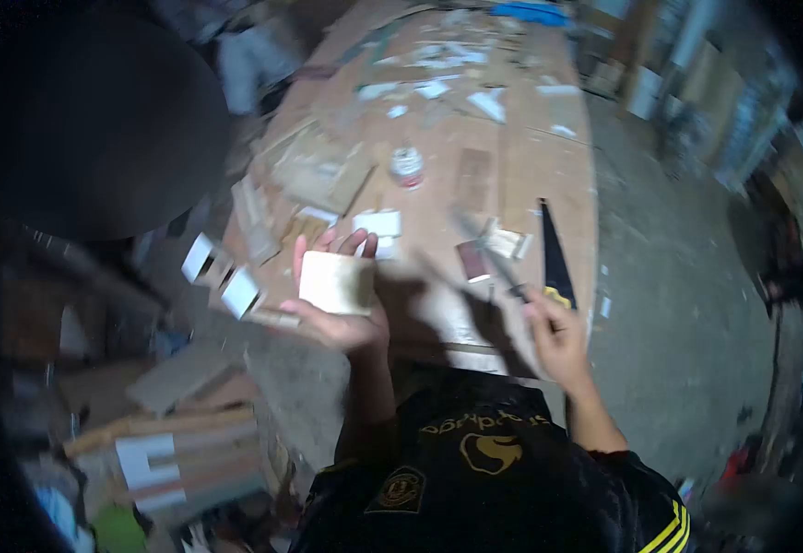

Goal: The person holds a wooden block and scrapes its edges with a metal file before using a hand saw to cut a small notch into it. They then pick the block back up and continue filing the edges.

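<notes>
My left hand (pixel 346 327) holds up a pale, square wooden piece (pixel 337 282), with the thumb along its lower left and the fingers behind it. In my right hand (pixel 558 339) is a knife (pixel 503 265) with a dark handle and a narrow blade pointing up and left, smeared by motion. The knife and the wooden piece are apart. Close to my right hand lies a handsaw (pixel 555 253) with a black blade and a yellow part at its handle. A dark red block (pixel 473 262) rests between the two hands on the workbench.
The wooden workbench (pixel 540 166) carries a white bottle (pixel 407 168), small white boxes (pixel 240 293), wood boards (pixel 323 173) and scattered white scraps (pixel 486 103). Stacked boards (pixel 189 461) stand low on the left. A large dark round shape (pixel 97 120) blocks the upper left.
</notes>
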`<state>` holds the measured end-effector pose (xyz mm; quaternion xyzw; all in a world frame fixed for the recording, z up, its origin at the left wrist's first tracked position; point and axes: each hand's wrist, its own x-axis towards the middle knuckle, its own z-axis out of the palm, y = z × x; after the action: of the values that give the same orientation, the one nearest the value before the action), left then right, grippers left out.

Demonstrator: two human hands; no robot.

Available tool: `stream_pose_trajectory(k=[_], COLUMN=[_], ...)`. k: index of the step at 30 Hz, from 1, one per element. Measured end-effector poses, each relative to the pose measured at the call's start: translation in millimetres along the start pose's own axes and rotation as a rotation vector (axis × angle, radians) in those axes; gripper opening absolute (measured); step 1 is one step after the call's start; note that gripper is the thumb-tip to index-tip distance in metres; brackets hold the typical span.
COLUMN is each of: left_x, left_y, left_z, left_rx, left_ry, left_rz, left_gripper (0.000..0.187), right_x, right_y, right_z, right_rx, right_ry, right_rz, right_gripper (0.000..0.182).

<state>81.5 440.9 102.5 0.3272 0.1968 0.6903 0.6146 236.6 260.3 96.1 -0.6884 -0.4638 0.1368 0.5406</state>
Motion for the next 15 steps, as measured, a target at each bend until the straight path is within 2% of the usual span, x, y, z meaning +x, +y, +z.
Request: stream_pose_trajectory(k=[1, 2, 3, 5, 7, 9, 10, 11, 12, 15], left_x=[-1.3, -3.0, -5.1, -12.8, -20.3, -28.2, -32.5, -35.9, -39.3, -51.9], left_y=[6.1, 12.5, 19.3, 28.1, 33.4, 37.9, 37.6, 36.9, 37.1, 40.1], left_z=[-7.3, -13.6, -19.1, -22.8, -22.2, -28.0, -29.8, -30.9, -32.2, -26.1], left_rx=[-0.014, 0.013, 0.041, 0.013, 0.045, 0.146, 0.225, 0.231, 0.216, 0.263], left_ry=[0.037, 0.048, 0.059, 0.083, 0.080, 0.109, 0.115, 0.122, 0.140, 0.181], left_rz=[0.039, 0.069, 0.098, 0.156, 0.232, 0.309, 0.358, 0.362, 0.393, 0.435], left_gripper=[0.079, 0.078, 0.077, 0.074, 0.075, 0.076, 0.076, 0.076, 0.077, 0.077], right_x=[0.6, 7.6, 12.8, 21.6, 29.3, 27.2, 27.3, 32.7, 27.8, 33.0], right_y=[16.9, 17.1, 30.6, 31.4, 28.4, 20.5, 16.8, 18.5, 9.0, -26.6], right_z=[-6.2, -10.6, -3.6, -6.0, 4.5, 22.6, 32.2, 46.3, 58.0, 79.3], right_rx=[0.085, 0.135, 0.115, 0.272, 0.395, 0.527, 0.594, 0.565, 0.687, 0.776], right_ry=[-0.040, -0.067, -0.016, -0.196, -0.347, -0.487, -0.600, -0.747, -0.771, -0.857], right_rz=[0.164, 0.237, 0.068, 0.349, 0.373, 0.517, 0.521, 0.432, 0.576, 0.590], right_gripper=[0.025, 0.025, 0.028, 0.028, 0.028, 0.027, 0.028, 0.030, 0.031, 0.033])
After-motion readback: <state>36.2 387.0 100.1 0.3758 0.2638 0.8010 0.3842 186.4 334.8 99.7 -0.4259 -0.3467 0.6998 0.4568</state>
